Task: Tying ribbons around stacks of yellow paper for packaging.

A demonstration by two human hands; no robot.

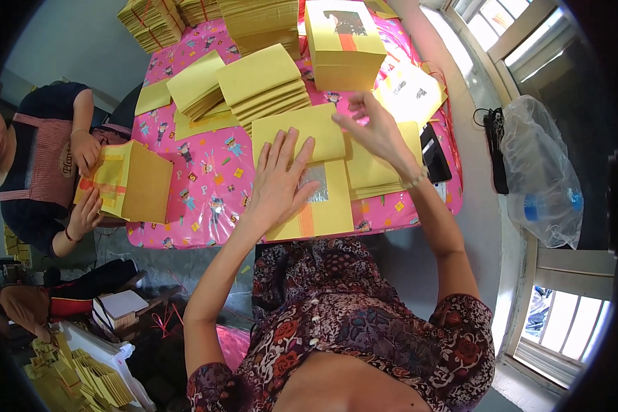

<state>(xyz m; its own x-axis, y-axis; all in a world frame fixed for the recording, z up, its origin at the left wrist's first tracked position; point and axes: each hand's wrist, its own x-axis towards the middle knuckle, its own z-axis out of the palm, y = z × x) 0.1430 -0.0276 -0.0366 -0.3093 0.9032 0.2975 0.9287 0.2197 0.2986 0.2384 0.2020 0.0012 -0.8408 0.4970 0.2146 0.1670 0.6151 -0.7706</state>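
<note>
Fingers spread, my left hand [281, 182] lies flat on a folded yellow joss paper sheet [319, 130]. Under that palm is another yellow sheet [336, 209] with a silver foil square [316, 182] and an orange stripe, near the table's front edge. My right hand [378, 134] is raised at the folded sheet's right end, its fingers loosely curled and apart with nothing visible in them. Below it rests a stack of yellow sheets [384, 165]. Just beyond my left hand, a pile of folded yellow papers [264, 86] leans in overlapping layers.
A pink patterned cloth [209, 172] covers the table. Tall yellow paper stacks [347, 51] stand at the back. A black phone-like object [434, 154] lies at the right edge. At left, a co-worker [44, 147] handles a yellow paper bundle [147, 182]. A plastic bag [542, 172] hangs right.
</note>
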